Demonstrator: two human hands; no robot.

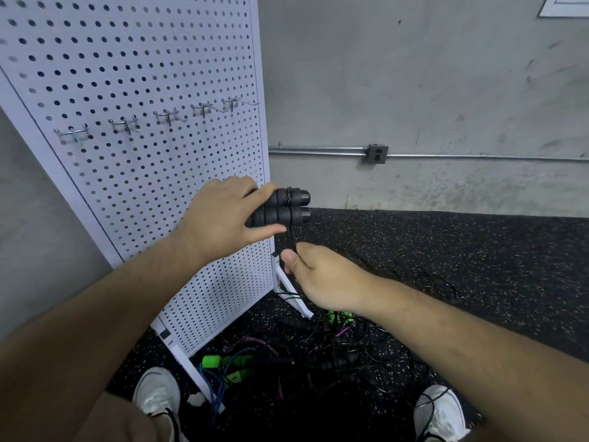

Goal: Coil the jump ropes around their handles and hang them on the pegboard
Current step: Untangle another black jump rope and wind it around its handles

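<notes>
Mid-frame, the left hand [223, 218] grips the paired black handles [287, 207]; the right hand [318, 275] pinches the rope [291, 242] just below — slack could loosen the wraps, or the floor tangle [318, 352] could snag it.

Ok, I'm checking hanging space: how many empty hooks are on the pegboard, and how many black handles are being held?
Empty hooks on the pegboard: 5
Held black handles, in the left hand: 2
Total: 7
</notes>
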